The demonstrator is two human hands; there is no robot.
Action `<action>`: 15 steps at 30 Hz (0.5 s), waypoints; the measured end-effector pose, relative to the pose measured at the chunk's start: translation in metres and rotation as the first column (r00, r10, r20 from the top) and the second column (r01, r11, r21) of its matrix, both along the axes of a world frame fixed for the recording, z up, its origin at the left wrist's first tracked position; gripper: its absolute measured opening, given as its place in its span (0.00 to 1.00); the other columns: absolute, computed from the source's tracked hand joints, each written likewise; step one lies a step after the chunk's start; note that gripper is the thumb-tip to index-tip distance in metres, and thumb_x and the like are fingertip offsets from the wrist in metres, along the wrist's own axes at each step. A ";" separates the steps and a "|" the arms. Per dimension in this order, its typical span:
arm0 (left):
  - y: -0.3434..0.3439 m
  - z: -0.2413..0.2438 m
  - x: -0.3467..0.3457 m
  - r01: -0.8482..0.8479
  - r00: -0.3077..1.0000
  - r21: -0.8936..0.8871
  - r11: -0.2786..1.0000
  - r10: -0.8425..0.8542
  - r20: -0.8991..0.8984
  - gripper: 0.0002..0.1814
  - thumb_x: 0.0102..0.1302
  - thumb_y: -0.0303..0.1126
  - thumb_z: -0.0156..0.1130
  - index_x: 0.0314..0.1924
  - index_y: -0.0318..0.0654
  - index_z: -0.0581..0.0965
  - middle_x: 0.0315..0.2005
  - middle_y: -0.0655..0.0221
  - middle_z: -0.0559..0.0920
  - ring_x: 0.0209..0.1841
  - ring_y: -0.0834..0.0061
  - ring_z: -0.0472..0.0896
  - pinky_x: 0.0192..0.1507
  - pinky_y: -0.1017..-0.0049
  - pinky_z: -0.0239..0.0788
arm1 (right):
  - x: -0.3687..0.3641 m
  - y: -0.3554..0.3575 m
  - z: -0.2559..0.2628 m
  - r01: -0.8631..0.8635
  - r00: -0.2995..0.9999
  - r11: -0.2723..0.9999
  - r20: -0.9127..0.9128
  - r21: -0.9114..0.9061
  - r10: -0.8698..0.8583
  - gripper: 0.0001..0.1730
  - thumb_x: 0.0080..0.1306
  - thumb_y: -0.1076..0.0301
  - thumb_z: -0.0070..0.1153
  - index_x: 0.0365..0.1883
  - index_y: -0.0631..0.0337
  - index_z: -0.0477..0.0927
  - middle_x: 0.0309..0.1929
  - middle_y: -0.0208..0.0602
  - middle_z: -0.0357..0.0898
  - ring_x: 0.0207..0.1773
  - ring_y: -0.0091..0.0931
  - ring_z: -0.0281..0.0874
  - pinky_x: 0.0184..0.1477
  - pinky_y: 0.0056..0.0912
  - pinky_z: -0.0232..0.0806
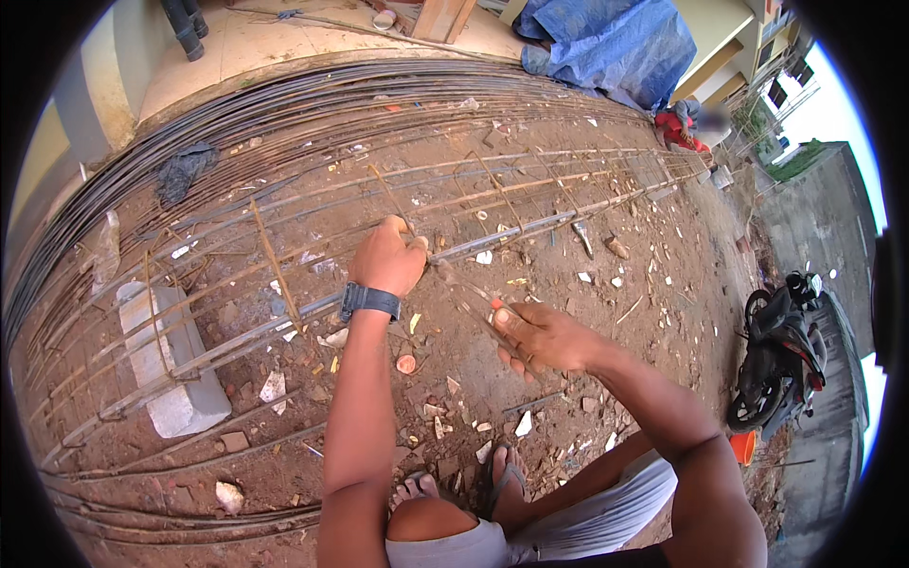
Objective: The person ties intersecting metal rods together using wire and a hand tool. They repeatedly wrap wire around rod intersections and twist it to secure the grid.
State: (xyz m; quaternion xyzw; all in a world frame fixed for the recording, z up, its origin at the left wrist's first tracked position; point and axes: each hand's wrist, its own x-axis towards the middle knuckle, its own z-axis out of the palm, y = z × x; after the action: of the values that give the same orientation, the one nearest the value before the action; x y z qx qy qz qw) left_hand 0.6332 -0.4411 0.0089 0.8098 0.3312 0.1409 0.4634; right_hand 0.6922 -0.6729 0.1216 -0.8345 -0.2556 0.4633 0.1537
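A long rebar cage [497, 241] of lengthwise bars and bent stirrups runs from the lower left to the upper right. My left hand [389, 257], with a dark watch above it, grips the cage's near bars where a rusty stirrup [387, 190] meets them. In my right hand [543, 335] are long-handled pincers [469, 290], whose jaws reach the bars just right of my left fingers. Whether the jaws are closed on tie wire is too small to tell. A concrete block [186, 397] lies under the cage's left part.
Loose rebar [298, 106] lies in a long bundle beyond the cage, with more bars [213, 522] at lower left. A blue tarpaulin [611, 50] and a crouching person [682, 128] are at the upper right. A motorcycle [777, 362] and an orange bucket [743, 449] stand right. Rubble litters the soil.
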 end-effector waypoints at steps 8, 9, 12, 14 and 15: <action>0.002 -0.009 0.000 0.064 0.997 -0.014 0.998 -0.063 0.036 0.20 0.65 0.46 0.67 0.45 0.35 0.82 0.34 0.56 0.88 0.36 0.64 0.87 0.41 0.66 0.75 | 0.027 -0.011 -0.005 0.016 0.963 0.998 -0.270 0.054 -0.001 0.29 0.64 0.50 0.71 0.48 0.63 0.71 0.33 0.36 0.80 0.31 0.26 0.83 0.32 0.32 0.77; 0.000 -0.002 -0.001 0.087 0.996 -0.035 0.996 -0.087 0.001 0.20 0.65 0.46 0.67 0.42 0.34 0.83 0.32 0.57 0.88 0.34 0.65 0.87 0.39 0.66 0.74 | 0.023 -0.004 0.008 -0.105 0.992 0.994 -0.076 -0.034 0.103 0.30 0.63 0.51 0.72 0.49 0.63 0.70 0.33 0.37 0.80 0.32 0.27 0.84 0.33 0.34 0.77; 0.006 0.000 -0.006 0.116 0.991 -0.029 0.993 -0.117 -0.056 0.20 0.64 0.50 0.66 0.36 0.39 0.85 0.30 0.57 0.87 0.36 0.55 0.85 0.40 0.59 0.73 | 0.008 0.003 0.026 -0.425 0.703 0.887 0.551 -0.181 0.449 0.31 0.63 0.59 0.68 0.56 0.68 0.69 0.42 0.47 0.79 0.36 0.31 0.85 0.33 0.38 0.74; 0.004 -0.002 -0.005 0.096 0.995 -0.020 0.995 -0.096 -0.026 0.20 0.65 0.50 0.65 0.35 0.39 0.85 0.29 0.57 0.87 0.35 0.56 0.85 0.40 0.59 0.73 | 0.003 0.002 0.028 -0.553 0.301 0.764 0.776 -0.333 0.555 0.31 0.65 0.63 0.62 0.61 0.70 0.66 0.46 0.50 0.77 0.39 0.34 0.85 0.34 0.40 0.74; 0.002 0.000 -0.004 0.085 0.996 -0.013 0.996 -0.085 -0.014 0.20 0.65 0.50 0.65 0.34 0.39 0.85 0.29 0.58 0.87 0.35 0.56 0.85 0.39 0.59 0.73 | 0.004 0.002 0.028 -0.579 0.140 0.711 0.811 -0.398 0.568 0.31 0.66 0.65 0.59 0.63 0.70 0.64 0.48 0.52 0.76 0.41 0.36 0.85 0.35 0.43 0.74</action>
State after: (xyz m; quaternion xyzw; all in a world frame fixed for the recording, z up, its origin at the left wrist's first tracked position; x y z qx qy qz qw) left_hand 0.6291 -0.4393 0.0092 0.8211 0.3006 0.1131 0.4718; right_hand 0.6963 -0.6705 0.1494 -0.7798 -0.5944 -0.0389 -0.1924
